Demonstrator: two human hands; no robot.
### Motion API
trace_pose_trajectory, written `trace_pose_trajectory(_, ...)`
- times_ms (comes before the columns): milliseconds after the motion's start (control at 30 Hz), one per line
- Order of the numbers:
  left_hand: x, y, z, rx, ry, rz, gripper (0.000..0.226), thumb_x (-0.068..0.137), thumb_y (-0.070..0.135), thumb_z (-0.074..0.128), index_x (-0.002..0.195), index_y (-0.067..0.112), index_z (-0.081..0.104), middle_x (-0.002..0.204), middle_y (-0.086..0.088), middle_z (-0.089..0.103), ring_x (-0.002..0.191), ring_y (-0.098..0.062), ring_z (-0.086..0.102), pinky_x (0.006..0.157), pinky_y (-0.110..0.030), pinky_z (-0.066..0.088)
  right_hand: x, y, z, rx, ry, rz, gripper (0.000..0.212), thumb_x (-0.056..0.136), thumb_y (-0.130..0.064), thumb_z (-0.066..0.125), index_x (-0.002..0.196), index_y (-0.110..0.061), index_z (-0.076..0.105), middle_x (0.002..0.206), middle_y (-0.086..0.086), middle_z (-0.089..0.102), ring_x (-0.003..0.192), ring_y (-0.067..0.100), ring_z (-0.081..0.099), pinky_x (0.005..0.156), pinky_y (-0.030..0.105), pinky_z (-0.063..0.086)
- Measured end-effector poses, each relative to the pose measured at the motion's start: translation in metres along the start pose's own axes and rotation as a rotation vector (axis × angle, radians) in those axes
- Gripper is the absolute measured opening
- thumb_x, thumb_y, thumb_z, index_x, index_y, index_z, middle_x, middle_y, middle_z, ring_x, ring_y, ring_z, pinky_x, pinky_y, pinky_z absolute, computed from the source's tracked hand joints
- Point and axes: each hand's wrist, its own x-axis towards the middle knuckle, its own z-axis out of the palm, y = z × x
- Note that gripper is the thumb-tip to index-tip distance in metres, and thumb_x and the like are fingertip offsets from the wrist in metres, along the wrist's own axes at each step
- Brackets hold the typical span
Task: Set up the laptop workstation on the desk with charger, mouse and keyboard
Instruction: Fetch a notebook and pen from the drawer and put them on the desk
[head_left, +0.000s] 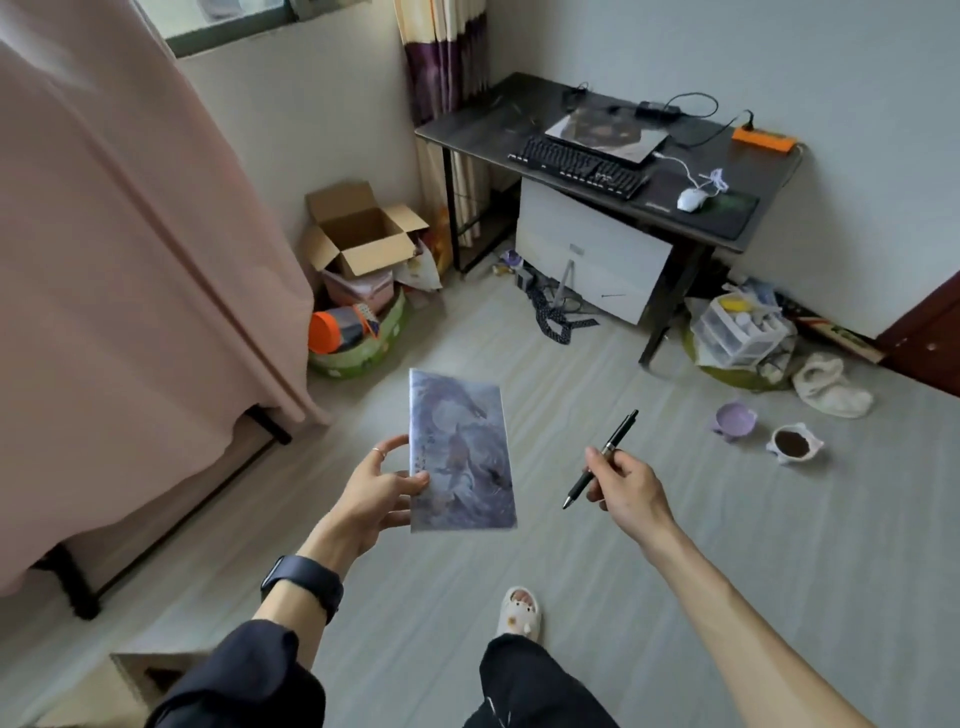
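Two bare hands in the head view, out over the grey floor (571, 545). Grips with the left hand (382, 486) the left edge of a blue-grey illustrated booklet (460, 452), thumb on the cover. Pinches with the right hand (626, 483) a black pen (602, 457), tip down and to the left. Stands well apart from the dark desk (483, 124) in the far corner.

On it: closed laptop (605, 130), black keyboard (576, 166) just in front, white mouse (691, 199) on a dark mouse pad (727, 205) to the right, charger brick (657, 109) behind the laptop, orange power strip (763, 139) at the right end with one plug in.

Left of the desk, an open cardboard box (358, 234) atop a pink bin (358, 291); in front, a green basket (363, 348) holding an orange-lidded jar (332, 330) on its side. Right of the desk, a clear drawer unit (737, 327) holding small bottles. Nearby on the floor, a purple bowl (735, 420) and a white bowl (792, 444) filled with something dark brown.
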Motion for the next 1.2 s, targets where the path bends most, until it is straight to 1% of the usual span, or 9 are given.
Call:
trace_pose_trajectory(233, 0.117, 0.112, -0.018, -0.057, 0.128, 0.032, 0.059, 0.088, -0.005, 0.065, 0.133, 0.031, 0.049, 0.105, -0.013, 0.07, 0.084, -0.035, 0.074, 0.061, -0.04, 0.059, 0.163, -0.101, 0.028, -0.063, -0.102, -0.062, 0.042, 0.094, -0.05, 0.059, 0.079, -0.012, 0.069, 0.061, -0.008, 0.07, 0.085, 0.026, 0.07, 0.088, 0.05, 0.056)
trace_pose_trajectory(367, 0.185, 0.16, -0.025, -0.089, 0.141, 0.017, 0.061, 0.088, -0.004, 0.065, 0.134, 0.032, 0.048, 0.107, -0.013, 0.07, 0.087, -0.035, 0.074, 0.065, -0.042, 0.06, 0.238, -0.148, 0.044, -0.098, -0.139, -0.077, 0.044, 0.094, -0.05, 0.058, 0.077, -0.011, 0.068, 0.061, -0.009, 0.07, 0.084, 0.026, 0.07, 0.086, 0.049, 0.056)
trace_pose_trajectory(500, 0.267, 0.21, -0.027, -0.085, 0.121, 0.01, 0.062, 0.087, -0.003, 0.065, 0.136, 0.031, 0.047, 0.112, -0.013, 0.069, 0.088, -0.034, 0.074, 0.064, -0.041, 0.06, 0.318, -0.183, 0.058, -0.132, -0.128, -0.074, 0.045, 0.095, -0.05, 0.058, 0.078, -0.009, 0.067, 0.06, -0.009, 0.069, 0.083, 0.026, 0.07, 0.086, 0.048, 0.056)
trace_pose_trajectory(633, 0.359, 0.27, -0.029, -0.074, 0.068, 0.004, 0.061, 0.087, -0.002, 0.066, 0.135, 0.031, 0.047, 0.113, -0.014, 0.069, 0.089, -0.035, 0.073, 0.068, -0.044, 0.059, 0.402, -0.217, 0.074, -0.138, -0.095, -0.04, 0.045, 0.093, -0.052, 0.059, 0.078, -0.01, 0.067, 0.062, -0.007, 0.07, 0.082, 0.026, 0.07, 0.087, 0.048, 0.056)
trace_pose_trajectory(800, 0.466, 0.369, -0.037, -0.041, 0.001, -0.017, 0.059, 0.088, -0.001, 0.065, 0.135, 0.03, 0.046, 0.115, -0.017, 0.068, 0.088, -0.037, 0.073, 0.063, -0.042, 0.058, 0.502, -0.27, 0.092, -0.157, -0.053, 0.013, 0.042, 0.094, -0.049, 0.059, 0.078, -0.011, 0.068, 0.061, -0.006, 0.07, 0.081, 0.024, 0.07, 0.085, 0.044, 0.056)
trace_pose_trajectory(900, 0.53, 0.44, -0.036, 0.003, -0.012, 0.019, 0.054, 0.089, -0.003, 0.062, 0.131, 0.028, 0.049, 0.109, -0.014, 0.069, 0.086, -0.038, 0.073, 0.066, -0.046, 0.061, 0.566, -0.31, 0.101, -0.139, -0.017, 0.032, 0.039, 0.095, -0.048, 0.059, 0.078, -0.015, 0.069, 0.06, -0.008, 0.07, 0.081, 0.023, 0.07, 0.084, 0.041, 0.054)
trace_pose_trajectory(1000, 0.584, 0.497, -0.03, 0.045, -0.012, 0.014, 0.052, 0.088, -0.003, 0.064, 0.129, 0.027, 0.051, 0.106, -0.015, 0.07, 0.078, -0.034, 0.074, 0.055, -0.035, 0.058, 0.619, -0.332, 0.108, -0.108, -0.015, 0.071, 0.039, 0.095, -0.048, 0.059, 0.078, -0.015, 0.07, 0.062, -0.008, 0.07, 0.079, 0.022, 0.069, 0.084, 0.042, 0.055)
trace_pose_trajectory(1133, 0.662, 0.564, -0.017, 0.138, -0.039, 0.021, 0.053, 0.088, 0.001, 0.065, 0.13, 0.029, 0.049, 0.111, -0.015, 0.068, 0.084, -0.035, 0.074, 0.075, -0.048, 0.06, 0.7, -0.359, 0.114, -0.084, -0.002, 0.106, 0.04, 0.095, -0.049, 0.058, 0.078, -0.015, 0.07, 0.062, -0.006, 0.071, 0.077, 0.02, 0.069, 0.084, 0.041, 0.055)
trace_pose_trajectory(1200, 0.71, 0.593, -0.007, 0.15, -0.02, 0.026, 0.053, 0.088, 0.0, 0.064, 0.13, 0.03, 0.05, 0.11, -0.015, 0.069, 0.083, -0.034, 0.074, 0.078, -0.05, 0.06, 0.753, -0.374, 0.115, -0.096, -0.011, 0.112, 0.04, 0.096, -0.049, 0.057, 0.079, -0.015, 0.07, 0.061, -0.006, 0.071, 0.074, 0.018, 0.068, 0.083, 0.038, 0.053)
